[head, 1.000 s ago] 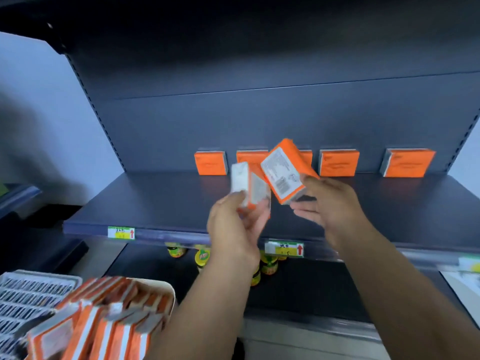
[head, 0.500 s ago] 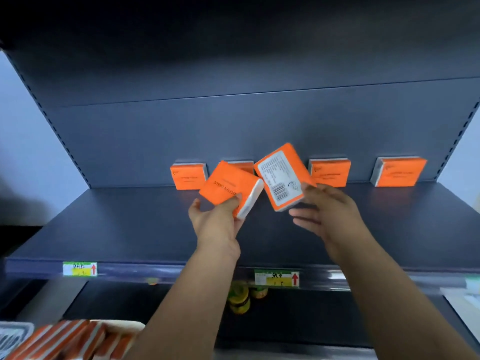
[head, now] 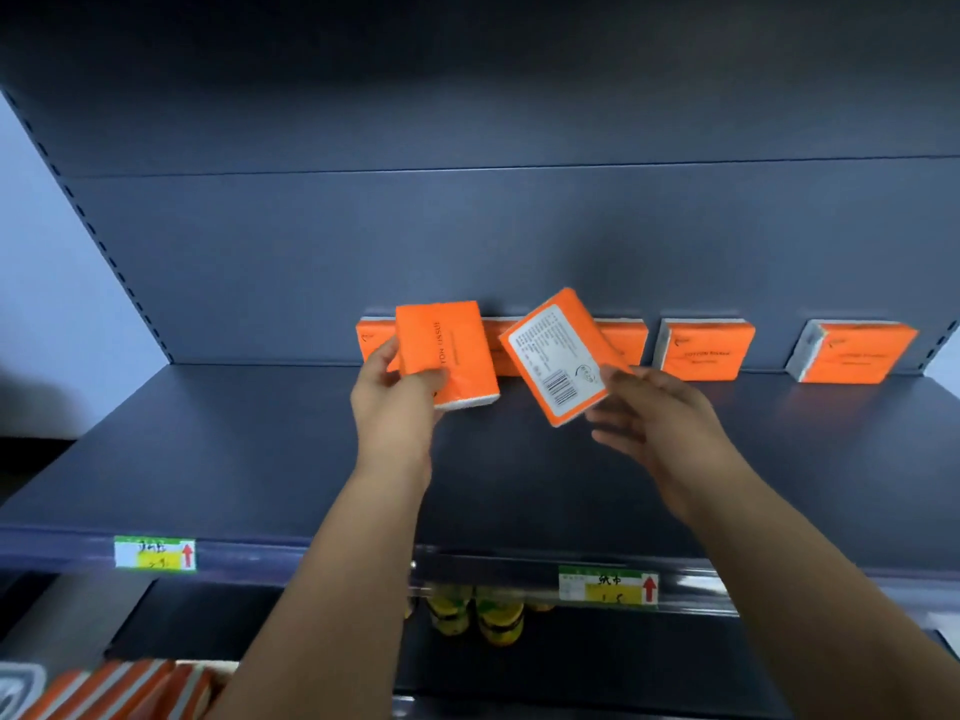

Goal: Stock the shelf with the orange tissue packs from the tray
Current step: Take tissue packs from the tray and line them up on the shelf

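Note:
My left hand (head: 392, 389) grips an orange tissue pack (head: 445, 353) held upright over the dark shelf (head: 234, 449), in front of the leftmost pack of the back row (head: 371, 337). My right hand (head: 654, 413) pinches a second orange pack (head: 561, 363) by its lower right corner, tilted, white label and barcode facing me. Several orange packs stand along the shelf's back wall, among them one (head: 704, 350) right of centre and one (head: 852, 353) at the far right. More orange packs (head: 119, 691) lie in the tray at the bottom left.
The shelf's front rail carries two price labels, one at the left (head: 155, 553) and one at the right (head: 608, 585). Yellow-capped bottles (head: 478, 613) stand on the lower shelf. A perforated upright (head: 98, 241) bounds the shelf on the left.
Both hands have moved forward and up toward the back row. The left pack has turned from tilted to upright. The view has risen, so less of the tray shows.

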Motion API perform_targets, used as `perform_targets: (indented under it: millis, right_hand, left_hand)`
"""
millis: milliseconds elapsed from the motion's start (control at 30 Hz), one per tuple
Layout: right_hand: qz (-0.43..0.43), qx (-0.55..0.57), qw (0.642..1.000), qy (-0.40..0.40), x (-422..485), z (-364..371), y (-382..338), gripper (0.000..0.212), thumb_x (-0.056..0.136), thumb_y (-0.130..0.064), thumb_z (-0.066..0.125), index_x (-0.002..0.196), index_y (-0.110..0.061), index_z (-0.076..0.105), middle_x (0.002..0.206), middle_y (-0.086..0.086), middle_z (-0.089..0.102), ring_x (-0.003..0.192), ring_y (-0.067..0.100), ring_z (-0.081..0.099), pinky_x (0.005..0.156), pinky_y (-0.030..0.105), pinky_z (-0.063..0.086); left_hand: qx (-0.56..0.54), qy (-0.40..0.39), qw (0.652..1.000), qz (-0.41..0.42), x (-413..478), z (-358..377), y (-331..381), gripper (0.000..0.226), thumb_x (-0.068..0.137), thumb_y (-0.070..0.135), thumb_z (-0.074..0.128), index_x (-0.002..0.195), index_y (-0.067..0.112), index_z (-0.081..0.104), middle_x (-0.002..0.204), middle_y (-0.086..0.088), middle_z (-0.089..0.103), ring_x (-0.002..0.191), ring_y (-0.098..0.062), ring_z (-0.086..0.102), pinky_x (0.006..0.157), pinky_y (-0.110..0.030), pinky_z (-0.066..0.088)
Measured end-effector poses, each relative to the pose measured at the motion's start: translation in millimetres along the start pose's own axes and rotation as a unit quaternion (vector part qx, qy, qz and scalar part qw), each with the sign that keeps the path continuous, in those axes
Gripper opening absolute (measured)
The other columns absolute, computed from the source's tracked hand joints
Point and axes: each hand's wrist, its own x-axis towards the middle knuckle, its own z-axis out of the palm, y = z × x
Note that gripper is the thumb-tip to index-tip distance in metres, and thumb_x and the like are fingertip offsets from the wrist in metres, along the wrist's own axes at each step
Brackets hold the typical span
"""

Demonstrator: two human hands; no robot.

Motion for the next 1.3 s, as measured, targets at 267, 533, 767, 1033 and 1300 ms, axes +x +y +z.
perform_targets:
  millis: [267,533,767,1033,1300]
  right_hand:
    - [-0.014,-0.068,0.998,-0.009,3,-5,19,0.016,0.1,-0.024,0.066,0.111,-0.014,0.074,0.102,0.004,0.08,0.104,0.027,0.074,0.095,0.044,0.058]
    - [-0.007,-0.06,0.998,-0.031,12,19,25,0.017,0.1,-0.027,0.067,0.108,-0.014,0.075,0.098,0.003,0.08,0.095,0.023,0.075,0.093,0.044,0.06]
    - [-0.033,-0.103,0.993,-0.052,15,33,24,0.01,0.098,-0.023,0.069,0.103,-0.016,0.075,0.093,0.011,0.078,0.08,0.02,0.07,0.085,0.043,0.061]
    - [-0.049,-0.135,0.989,-0.034,22,44,29,0.017,0.097,-0.021,0.071,0.114,-0.022,0.071,0.091,0.001,0.079,0.079,0.023,0.078,0.082,0.046,0.064]
    - [-0.178,-0.202,0.963,-0.019,40,55,34,0.039,0.092,-0.02,0.075,0.126,-0.038,0.07,0.107,-0.021,0.072,0.099,-0.006,0.067,0.089,0.018,0.054]
  left_hand:
    - [0.301,-0.14,0.931,0.151,48,-63,-6,0.054,0.085,-0.015,0.063,0.099,0.038,0.067,0.092,0.024,0.072,0.083,0.012,0.064,0.081,-0.015,0.049]
    - [0.486,-0.136,0.811,0.294,108,-62,16,0.052,0.076,-0.013,0.06,0.111,0.021,0.075,0.115,-0.001,0.071,0.106,-0.018,0.065,0.092,-0.025,0.047]
    - [0.703,-0.115,0.595,0.372,152,-72,0,0.055,0.071,-0.003,0.073,0.12,0.022,0.073,0.121,-0.011,0.067,0.112,-0.042,0.059,0.105,-0.057,0.042]
    - [0.68,-0.105,0.665,0.292,142,-61,-20,0.049,0.082,-0.002,0.057,0.128,0.012,0.06,0.116,-0.017,0.042,0.099,-0.046,0.054,0.085,-0.055,0.053]
    - [0.447,-0.015,0.854,0.266,103,-20,-22,0.034,0.096,0.019,0.056,0.128,0.013,0.064,0.12,-0.011,0.055,0.099,-0.032,0.061,0.085,-0.037,0.048]
